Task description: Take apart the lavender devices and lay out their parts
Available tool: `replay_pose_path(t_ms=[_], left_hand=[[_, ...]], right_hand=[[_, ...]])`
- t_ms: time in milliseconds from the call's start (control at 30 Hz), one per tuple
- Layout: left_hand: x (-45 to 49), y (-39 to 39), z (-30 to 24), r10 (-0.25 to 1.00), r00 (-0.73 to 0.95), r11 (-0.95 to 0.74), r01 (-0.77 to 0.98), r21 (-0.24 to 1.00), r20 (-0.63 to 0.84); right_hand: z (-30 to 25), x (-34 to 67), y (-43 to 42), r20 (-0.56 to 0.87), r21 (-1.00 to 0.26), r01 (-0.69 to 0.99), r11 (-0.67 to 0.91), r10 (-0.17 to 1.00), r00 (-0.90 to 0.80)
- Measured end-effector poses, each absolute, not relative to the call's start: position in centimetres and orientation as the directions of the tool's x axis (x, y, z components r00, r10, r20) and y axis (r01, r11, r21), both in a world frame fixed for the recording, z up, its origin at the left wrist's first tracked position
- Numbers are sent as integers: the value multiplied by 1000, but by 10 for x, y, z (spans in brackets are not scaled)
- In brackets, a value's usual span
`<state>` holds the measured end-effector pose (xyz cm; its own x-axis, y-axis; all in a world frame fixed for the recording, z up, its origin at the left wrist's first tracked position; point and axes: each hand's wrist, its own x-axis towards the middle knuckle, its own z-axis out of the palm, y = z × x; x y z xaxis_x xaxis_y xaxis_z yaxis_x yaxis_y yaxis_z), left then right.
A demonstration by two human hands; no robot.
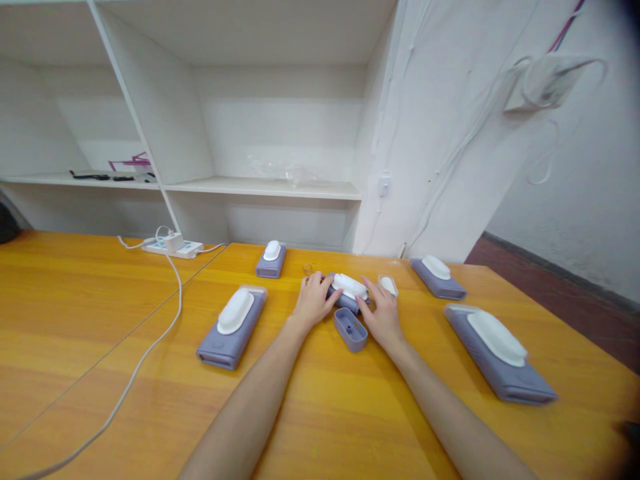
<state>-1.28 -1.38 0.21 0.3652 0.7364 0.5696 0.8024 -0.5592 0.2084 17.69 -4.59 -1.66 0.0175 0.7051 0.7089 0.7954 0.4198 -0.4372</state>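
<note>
Purple-grey oblong case with white oval top [349, 288], I log: at the orange wooden worktop [313, 413], long axis running from left hand [315, 297] to right hand [384, 313], each gripping an end.

Device [350, 288] sits between left hand [316, 298] and right hand [384, 313] on surface [310, 420]; small case [355, 343] just before it. Left devices [236, 325] and right devices [500, 357] flank; power strip [188, 251] back left, shelf [260, 188] behind.

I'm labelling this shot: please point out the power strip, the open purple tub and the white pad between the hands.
Power strip [192, 250]: head view, on its white casing.
Purple tub [357, 343]: head view, on its outer wall.
White pad [351, 287]: head view, on its upper surface.
</note>
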Motion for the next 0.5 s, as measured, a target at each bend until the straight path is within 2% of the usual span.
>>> replay_pose_path(t_ms=[200,500], left_hand=[[-13,-15,3,742,354,-558,797,232,569],[-13,-15,3,748,329,-554,787,270,576]], right_hand=[[-18,178,-45,673,-567,719,402,730,122],[-18,178,-46,656,-590,700,402,745,125]])
